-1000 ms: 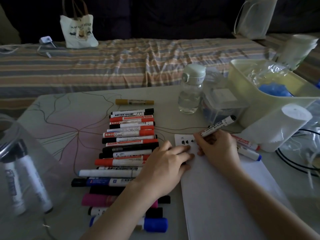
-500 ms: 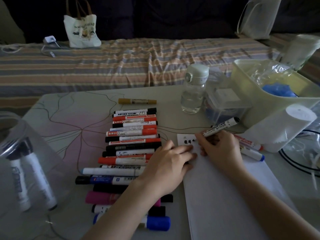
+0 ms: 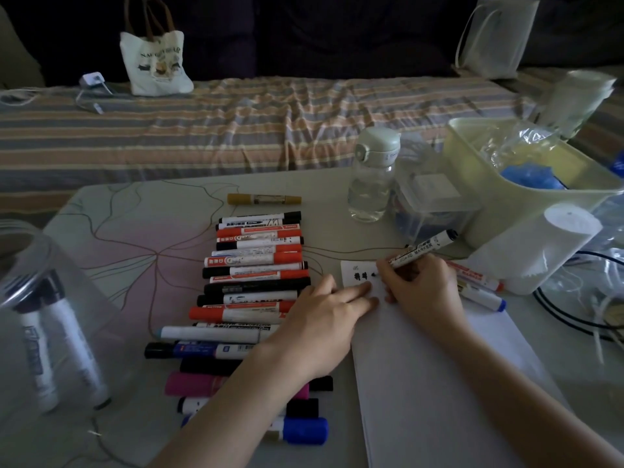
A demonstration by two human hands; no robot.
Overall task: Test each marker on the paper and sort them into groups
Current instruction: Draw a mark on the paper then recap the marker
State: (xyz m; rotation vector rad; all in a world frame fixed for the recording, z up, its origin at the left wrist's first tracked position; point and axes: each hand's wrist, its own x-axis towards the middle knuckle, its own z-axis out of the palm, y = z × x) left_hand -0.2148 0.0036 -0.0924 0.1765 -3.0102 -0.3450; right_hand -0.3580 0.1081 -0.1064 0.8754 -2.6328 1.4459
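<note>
Testing this marker (image 3: pixel 426 247) well means drawing a short, firm stroke on bare paper (image 3: pixel 432 383) just beside the black marks (image 3: pixel 363 276) already near the top edge, so that each trial reads apart from the last; I judge a light, even pressure enough to show whether the ink flows. The right hand (image 3: pixel 422 288) grips the marker with fingers curled round its barrel, tip down at the paper's top corner and the butt end tilted up and away to the right. The left hand (image 3: pixel 324 319) lies flat, fingers straight and together, pressing the paper's left edge against the table (image 3: pixel 128 231) so that it cannot slide. The left forearm crosses over the row of markers (image 3: pixel 256 265) lying side by side left of the paper. Two more markers (image 3: pixel 479 285) lie just right of the writing hand.
</note>
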